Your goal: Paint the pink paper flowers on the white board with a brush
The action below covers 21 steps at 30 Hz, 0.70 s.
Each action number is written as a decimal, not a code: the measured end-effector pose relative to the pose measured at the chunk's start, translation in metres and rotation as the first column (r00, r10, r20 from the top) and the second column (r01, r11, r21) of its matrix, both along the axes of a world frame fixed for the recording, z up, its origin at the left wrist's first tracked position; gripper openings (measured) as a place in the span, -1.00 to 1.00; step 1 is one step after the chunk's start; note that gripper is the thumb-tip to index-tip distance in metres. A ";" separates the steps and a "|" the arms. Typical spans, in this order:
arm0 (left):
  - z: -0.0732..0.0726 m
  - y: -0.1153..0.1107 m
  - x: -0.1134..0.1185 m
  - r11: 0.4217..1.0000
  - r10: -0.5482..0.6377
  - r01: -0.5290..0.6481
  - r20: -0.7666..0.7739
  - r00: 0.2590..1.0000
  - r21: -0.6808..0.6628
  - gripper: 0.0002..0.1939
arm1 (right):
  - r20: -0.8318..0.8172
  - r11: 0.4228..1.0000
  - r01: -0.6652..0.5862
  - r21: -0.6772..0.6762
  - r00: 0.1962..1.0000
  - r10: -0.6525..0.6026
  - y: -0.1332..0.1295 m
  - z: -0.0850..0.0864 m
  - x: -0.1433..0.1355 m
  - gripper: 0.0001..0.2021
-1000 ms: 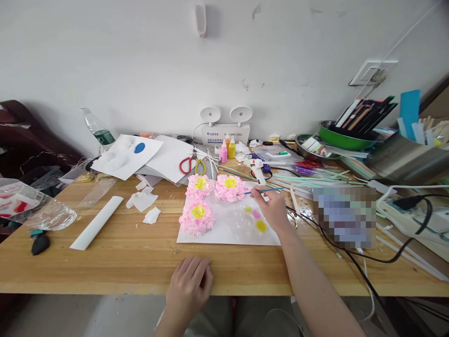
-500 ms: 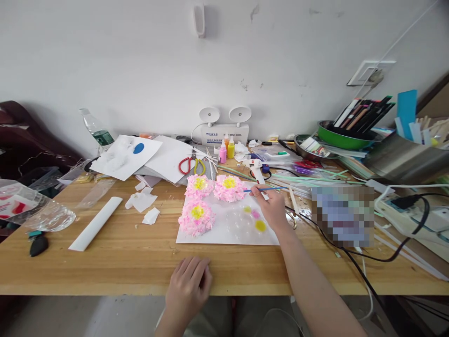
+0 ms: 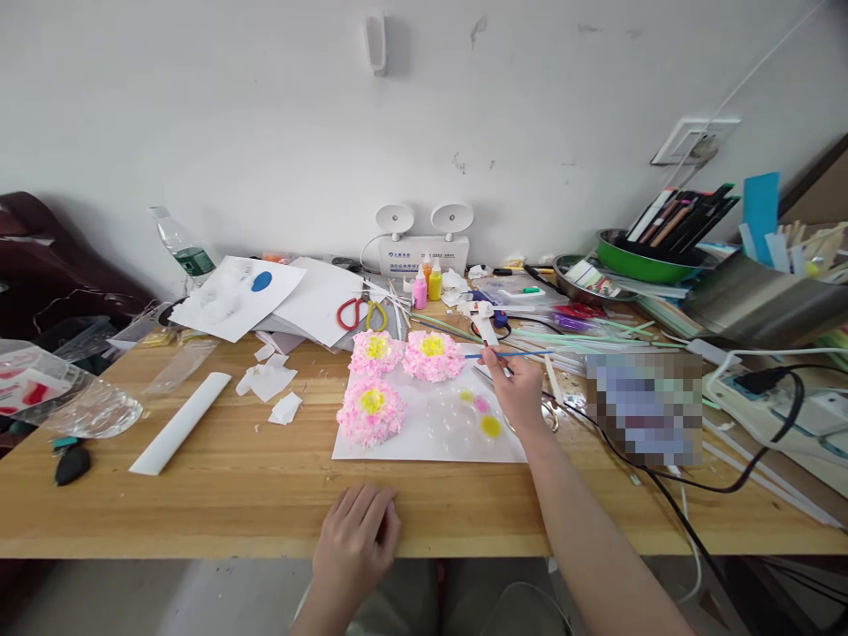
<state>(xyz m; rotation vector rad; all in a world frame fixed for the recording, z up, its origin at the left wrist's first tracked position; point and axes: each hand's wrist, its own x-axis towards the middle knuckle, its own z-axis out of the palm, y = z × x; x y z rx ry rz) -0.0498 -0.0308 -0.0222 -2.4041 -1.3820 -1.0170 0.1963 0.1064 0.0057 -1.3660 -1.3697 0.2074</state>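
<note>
My right hand (image 3: 513,389) pinches a thin blue paintbrush (image 3: 533,353). The brush lies nearly level, its tip close to the right side of a pink fluffy flower with a yellow centre (image 3: 433,355). Two similar flowers, one at the upper left (image 3: 374,351) and one at the lower left (image 3: 372,412), sit with it on a white sheet (image 3: 424,446). Below my right hand, a clear palette (image 3: 457,424) holds yellow and pink paint. My left hand (image 3: 358,539) rests at the table's front edge, fingers loosely curled, nothing visible in them.
Small paint bottles (image 3: 435,281), scissors (image 3: 361,314) and a glue gun (image 3: 482,320) lie behind the flowers. A rolled white paper (image 3: 180,424) and paper scraps (image 3: 266,378) are at left. Black cables (image 3: 662,481) and a power strip (image 3: 788,402) occupy the right.
My right hand has drawn slightly to the right with the paintbrush, so its tip is farther from the upper right flower. My left hand stays in place.
</note>
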 end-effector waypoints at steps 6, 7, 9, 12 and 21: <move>-0.001 -0.002 -0.001 1.000 0.002 -0.002 -0.007 1.000 -0.005 -0.86 | -0.024 0.984 -0.162 -0.074 0.987 0.160 0.000 0.002 -0.006 -0.69; 0.000 -0.002 -0.001 1.000 0.004 -0.004 -0.007 1.000 -0.004 -0.86 | -0.021 0.985 -0.154 -0.073 0.988 0.153 0.000 0.002 -0.006 -0.68; 0.000 -0.002 -0.001 1.000 0.011 -0.011 -0.007 1.000 -0.002 -0.86 | -0.021 0.987 -0.142 -0.072 0.990 0.141 0.001 0.002 -0.007 -0.67; 0.001 -0.002 0.000 1.000 0.017 -0.017 -0.008 1.000 0.006 -0.85 | -0.023 0.988 -0.134 -0.079 0.991 0.133 0.001 0.004 -0.006 -0.65; 0.002 -0.002 0.000 1.000 0.011 -0.011 0.001 1.000 -0.003 -0.85 | -0.128 0.990 -0.110 -0.087 0.987 0.098 -0.003 0.004 -0.004 -0.67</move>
